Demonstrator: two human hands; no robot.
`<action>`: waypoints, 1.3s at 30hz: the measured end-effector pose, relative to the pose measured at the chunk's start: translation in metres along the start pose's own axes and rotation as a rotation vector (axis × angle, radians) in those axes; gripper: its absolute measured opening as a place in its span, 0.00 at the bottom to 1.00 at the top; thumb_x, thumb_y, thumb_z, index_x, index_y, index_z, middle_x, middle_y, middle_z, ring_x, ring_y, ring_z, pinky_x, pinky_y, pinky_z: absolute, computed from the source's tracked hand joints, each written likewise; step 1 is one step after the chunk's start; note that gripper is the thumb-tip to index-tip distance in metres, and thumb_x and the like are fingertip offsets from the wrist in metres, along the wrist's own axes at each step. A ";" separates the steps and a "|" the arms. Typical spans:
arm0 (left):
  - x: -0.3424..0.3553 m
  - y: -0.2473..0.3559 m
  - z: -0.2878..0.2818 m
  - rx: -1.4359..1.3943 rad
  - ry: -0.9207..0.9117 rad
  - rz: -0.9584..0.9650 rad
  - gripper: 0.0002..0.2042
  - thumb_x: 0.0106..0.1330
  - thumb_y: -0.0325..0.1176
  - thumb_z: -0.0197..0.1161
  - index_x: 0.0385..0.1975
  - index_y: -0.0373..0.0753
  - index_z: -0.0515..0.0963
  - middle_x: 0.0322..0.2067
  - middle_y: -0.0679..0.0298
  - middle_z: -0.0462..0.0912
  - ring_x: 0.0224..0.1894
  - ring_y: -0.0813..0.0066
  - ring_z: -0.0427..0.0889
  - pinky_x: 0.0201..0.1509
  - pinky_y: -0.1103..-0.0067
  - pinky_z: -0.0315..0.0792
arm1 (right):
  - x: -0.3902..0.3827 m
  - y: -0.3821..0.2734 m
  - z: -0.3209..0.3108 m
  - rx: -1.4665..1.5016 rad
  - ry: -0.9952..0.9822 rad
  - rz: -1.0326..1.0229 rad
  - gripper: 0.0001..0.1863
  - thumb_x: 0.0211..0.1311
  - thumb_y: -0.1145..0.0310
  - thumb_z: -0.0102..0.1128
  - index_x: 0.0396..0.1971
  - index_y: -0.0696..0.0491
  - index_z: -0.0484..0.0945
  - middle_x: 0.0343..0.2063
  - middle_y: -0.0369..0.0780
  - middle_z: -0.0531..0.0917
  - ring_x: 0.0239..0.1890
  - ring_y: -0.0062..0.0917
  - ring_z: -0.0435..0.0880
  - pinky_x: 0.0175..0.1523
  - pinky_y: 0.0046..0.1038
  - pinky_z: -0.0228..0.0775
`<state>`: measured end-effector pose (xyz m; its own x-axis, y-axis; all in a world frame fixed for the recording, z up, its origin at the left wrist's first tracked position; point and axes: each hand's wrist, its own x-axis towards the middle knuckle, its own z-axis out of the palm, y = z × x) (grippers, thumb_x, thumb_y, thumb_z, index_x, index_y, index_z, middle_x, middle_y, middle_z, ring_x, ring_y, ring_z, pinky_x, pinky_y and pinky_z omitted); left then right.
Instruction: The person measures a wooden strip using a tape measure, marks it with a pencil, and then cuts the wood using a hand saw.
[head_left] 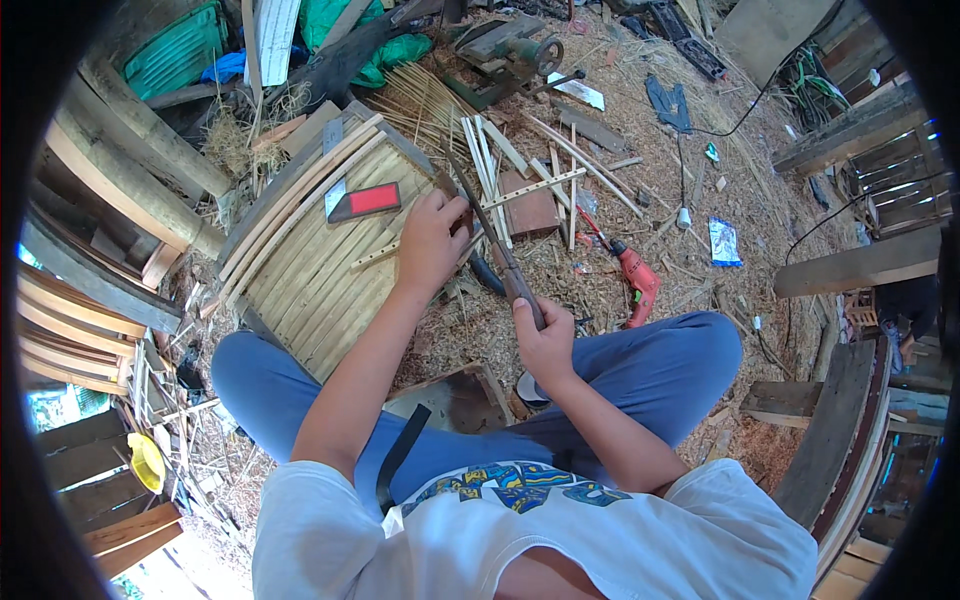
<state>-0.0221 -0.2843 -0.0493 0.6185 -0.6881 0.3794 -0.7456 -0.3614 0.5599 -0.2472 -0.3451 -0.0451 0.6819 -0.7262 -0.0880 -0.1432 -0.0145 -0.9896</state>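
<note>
Long tool (492,230) across drilled strip (540,187)

R grip (547,345) clenched on tool's handle; L grip (432,245) over strip, hold hidden, can't tell. I've red drill (638,280) nearby, red-faced square (365,202) on slatted panel (320,290), brown block (532,217) part-hidden under strip

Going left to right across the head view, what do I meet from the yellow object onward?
Yellow object, red-and-black tool, left hand, right hand, red drill, blue-and-white packet.
</note>
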 end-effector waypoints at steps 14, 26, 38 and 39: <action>0.000 0.001 -0.001 0.029 0.034 0.018 0.12 0.56 0.25 0.70 0.41 0.40 0.83 0.33 0.56 0.74 0.42 0.53 0.77 0.47 0.60 0.74 | -0.002 0.006 0.002 0.009 0.017 0.017 0.19 0.76 0.64 0.63 0.23 0.58 0.78 0.16 0.26 0.69 0.22 0.10 0.63 0.26 0.26 0.52; 0.001 0.001 0.001 0.005 0.019 0.032 0.11 0.57 0.28 0.70 0.39 0.38 0.79 0.35 0.54 0.74 0.45 0.49 0.77 0.49 0.58 0.72 | -0.006 -0.006 0.000 0.014 0.020 0.017 0.19 0.76 0.64 0.62 0.22 0.56 0.77 0.16 0.25 0.68 0.21 0.09 0.62 0.25 0.26 0.51; 0.002 0.002 0.001 0.007 0.031 0.039 0.10 0.56 0.25 0.69 0.38 0.39 0.81 0.34 0.56 0.75 0.43 0.52 0.77 0.49 0.61 0.74 | -0.009 -0.013 0.006 0.004 0.043 0.032 0.20 0.76 0.64 0.62 0.20 0.55 0.75 0.16 0.24 0.67 0.20 0.09 0.61 0.24 0.26 0.50; 0.002 0.002 0.002 0.007 0.030 0.035 0.10 0.56 0.25 0.69 0.38 0.39 0.81 0.34 0.56 0.75 0.43 0.52 0.77 0.49 0.61 0.73 | -0.010 -0.011 0.006 0.005 0.045 0.035 0.20 0.76 0.64 0.62 0.20 0.55 0.75 0.16 0.24 0.67 0.20 0.09 0.61 0.24 0.26 0.50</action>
<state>-0.0228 -0.2874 -0.0495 0.5986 -0.6817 0.4206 -0.7687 -0.3414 0.5408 -0.2477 -0.3335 -0.0342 0.6439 -0.7561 -0.1172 -0.1622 0.0148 -0.9866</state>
